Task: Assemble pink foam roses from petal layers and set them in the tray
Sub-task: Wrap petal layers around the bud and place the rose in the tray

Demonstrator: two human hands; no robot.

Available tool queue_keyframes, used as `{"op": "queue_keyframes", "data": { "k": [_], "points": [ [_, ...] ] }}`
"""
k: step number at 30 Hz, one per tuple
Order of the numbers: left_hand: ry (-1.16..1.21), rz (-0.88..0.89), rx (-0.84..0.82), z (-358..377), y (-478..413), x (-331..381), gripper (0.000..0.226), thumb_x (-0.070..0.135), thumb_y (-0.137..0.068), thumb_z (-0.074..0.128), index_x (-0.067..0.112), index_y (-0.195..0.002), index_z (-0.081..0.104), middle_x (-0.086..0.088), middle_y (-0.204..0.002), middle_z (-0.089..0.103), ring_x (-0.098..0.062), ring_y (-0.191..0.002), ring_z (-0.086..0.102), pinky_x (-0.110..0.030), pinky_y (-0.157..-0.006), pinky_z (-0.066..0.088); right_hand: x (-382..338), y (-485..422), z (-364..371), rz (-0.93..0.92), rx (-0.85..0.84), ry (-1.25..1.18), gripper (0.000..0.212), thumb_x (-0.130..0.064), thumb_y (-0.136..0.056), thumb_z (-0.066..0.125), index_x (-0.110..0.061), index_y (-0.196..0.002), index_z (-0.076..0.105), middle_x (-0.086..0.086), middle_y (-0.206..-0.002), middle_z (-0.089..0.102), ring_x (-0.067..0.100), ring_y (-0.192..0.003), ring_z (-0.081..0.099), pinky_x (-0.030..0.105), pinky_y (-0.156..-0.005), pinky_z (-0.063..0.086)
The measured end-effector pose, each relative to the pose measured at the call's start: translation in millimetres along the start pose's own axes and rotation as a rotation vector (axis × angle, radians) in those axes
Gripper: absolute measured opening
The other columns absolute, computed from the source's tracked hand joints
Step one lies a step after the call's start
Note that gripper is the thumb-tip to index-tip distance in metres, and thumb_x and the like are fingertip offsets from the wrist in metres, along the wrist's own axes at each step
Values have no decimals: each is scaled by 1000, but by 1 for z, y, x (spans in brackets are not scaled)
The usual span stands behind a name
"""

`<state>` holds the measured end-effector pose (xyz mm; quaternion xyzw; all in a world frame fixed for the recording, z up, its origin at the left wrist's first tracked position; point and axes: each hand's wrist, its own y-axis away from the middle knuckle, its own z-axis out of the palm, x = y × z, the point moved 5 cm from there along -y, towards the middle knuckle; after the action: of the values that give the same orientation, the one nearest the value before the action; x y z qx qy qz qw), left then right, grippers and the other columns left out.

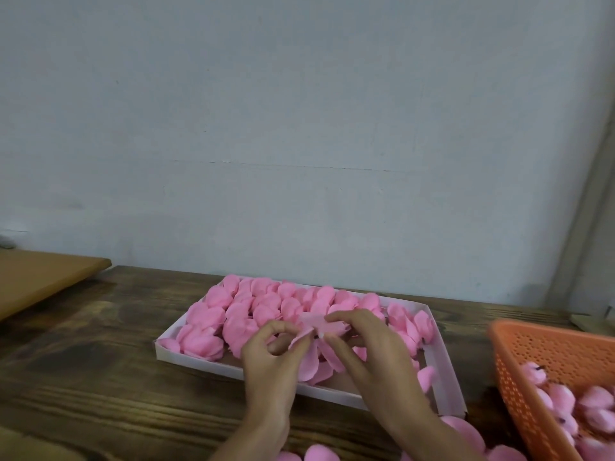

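A shallow white tray (446, 371) lies on the dark wooden table, packed along its far side with several finished pink foam roses (263, 304). Above the tray's near half, both hands work one rose in the making (317, 356), its petals hanging down. My left hand (269, 357) pinches the left edge of a pale petal layer between thumb and forefinger. My right hand (369, 347) pinches the same layer from the right, fingers curled over the top. The rose's centre is hidden by my fingers.
An orange perforated basket (519, 354) with pink rose buds (585, 404) stands at the right. Loose pink petal layers (466, 430) lie on the table near the front edge. A brown board (40, 277) sits at the far left; a pale wall rises behind.
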<state>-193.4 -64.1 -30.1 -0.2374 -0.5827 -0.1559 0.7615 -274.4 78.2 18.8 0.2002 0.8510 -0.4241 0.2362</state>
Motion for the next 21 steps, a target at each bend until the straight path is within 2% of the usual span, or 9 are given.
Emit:
{"op": "queue_keyframes", "data": {
  "k": [2, 5, 7, 10, 11, 13, 15, 18, 21],
  "points": [
    [11, 24, -15, 1, 1, 1, 13, 18, -81, 86, 21, -85, 74, 2, -80, 79, -10, -79, 74, -11, -57, 52, 1, 0, 2, 10, -10, 3, 24, -31, -96, 70, -32, -120, 67, -22, -104, 67, -5, -94, 64, 13, -80, 52],
    [30, 71, -54, 2, 1, 8, 21, 19, -82, 85, 27, -98, 77, 8, -92, 79, -6, -86, 73, -14, -64, 56, 5, 1, 1, 78, 25, -101, 33, -37, -91, 76, -33, -121, 63, -23, -101, 70, 0, -92, 68, 21, -77, 57],
    [78, 34, -108, 3, 0, 11, 26, 25, -81, 84, 30, -106, 78, 11, -102, 78, -4, -94, 73, -20, -70, 60, 8, 1, -1, 139, 64, -220, 36, -36, -83, 83, -32, -111, 61, -22, -97, 71, 3, -84, 70, 19, -70, 57],
    [95, -20, -199, 6, 0, 12, 34, 41, -78, 81, 27, -108, 79, 5, -110, 78, -16, -106, 72, -41, -85, 62, 9, 0, -3, 142, 85, -282, 27, -30, -79, 89, -27, -92, 65, -11, -82, 73, 8, -71, 70, 20, -62, 56],
    [99, -19, -233, 8, 1, 12, 34, 43, -78, 80, 23, -106, 80, 1, -108, 79, -20, -105, 73, -41, -84, 63, 8, 0, -3, 128, 84, -274, 25, -30, -79, 89, -27, -88, 66, -9, -77, 73, 9, -69, 69, 21, -62, 56],
    [78, 9, -275, 10, 3, 15, 33, 47, -78, 77, 20, -97, 82, -5, -97, 80, -21, -96, 75, -29, -74, 62, 5, 0, -4, 92, 83, -248, 24, -32, -77, 90, -29, -85, 68, -10, -75, 72, 12, -69, 68, 24, -61, 56],
    [24, 44, -288, 10, 3, 17, 31, 49, -79, 74, 21, -89, 83, -5, -89, 79, -20, -89, 75, -25, -70, 60, 2, 0, -6, 50, 113, -211, 25, -37, -74, 91, -32, -83, 68, -12, -78, 69, 15, -71, 66, 26, -61, 55],
    [-26, 132, -351, 13, 5, 23, 26, 46, -85, 70, 25, -89, 83, -6, -88, 78, -19, -90, 74, -24, -78, 60, -2, 0, -11, -8, 167, -131, 28, -41, -71, 91, -38, -80, 65, -14, -87, 63, 13, -79, 61, 22, -64, 52],
    [-39, 208, -393, 15, 6, 28, 26, 45, -88, 66, 25, -90, 82, -8, -89, 77, -21, -92, 73, -27, -86, 60, -3, 0, -12, -36, 166, -106, 29, -40, -69, 92, -30, -79, 67, -13, -91, 60, 11, -86, 60, 20, -70, 50]
  ]
}}
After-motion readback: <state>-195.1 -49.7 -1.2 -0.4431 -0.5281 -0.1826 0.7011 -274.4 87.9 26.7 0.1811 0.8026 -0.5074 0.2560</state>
